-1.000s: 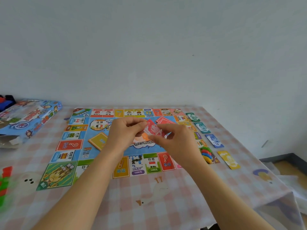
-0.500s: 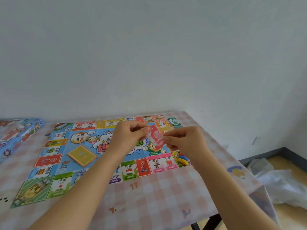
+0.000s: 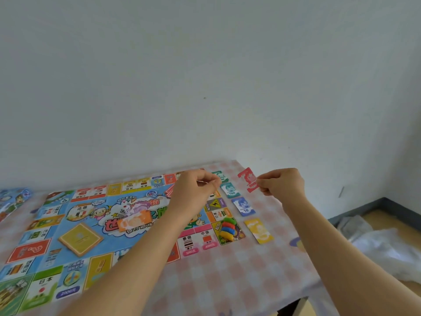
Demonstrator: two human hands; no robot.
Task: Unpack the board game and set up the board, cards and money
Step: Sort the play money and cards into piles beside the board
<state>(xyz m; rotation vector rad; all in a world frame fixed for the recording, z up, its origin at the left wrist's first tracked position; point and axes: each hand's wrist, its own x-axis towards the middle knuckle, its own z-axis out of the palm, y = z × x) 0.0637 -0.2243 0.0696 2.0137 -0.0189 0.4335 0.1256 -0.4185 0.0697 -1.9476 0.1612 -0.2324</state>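
Observation:
The game board [image 3: 91, 224] lies flat on the checked tablecloth [image 3: 227, 281]. My right hand [image 3: 281, 184] pinches a red money note [image 3: 248, 180] in the air past the board's far right corner. Below it a row of notes lies beside the board: green [image 3: 219, 176], teal 100 [image 3: 231, 190], blue 10 [image 3: 243, 206], yellow [image 3: 258, 231]. My left hand [image 3: 196, 190] hovers over the board's right side with fingers curled and thumb against fingertips; nothing shows between them. A yellow card stack [image 3: 79, 239] sits on the board.
Stacked coloured tokens [image 3: 226, 229] sit on the board's near right corner. An orange note pile [image 3: 134, 222] and a die [image 3: 125, 209] lie mid-board. The game box [image 3: 11, 201] is at far left. The table's right edge drops to a floor with white plastic wrap [image 3: 387, 247].
My right hand has carried the red note rightward, away from my left hand, out past the board's edge. The view has swung to the right.

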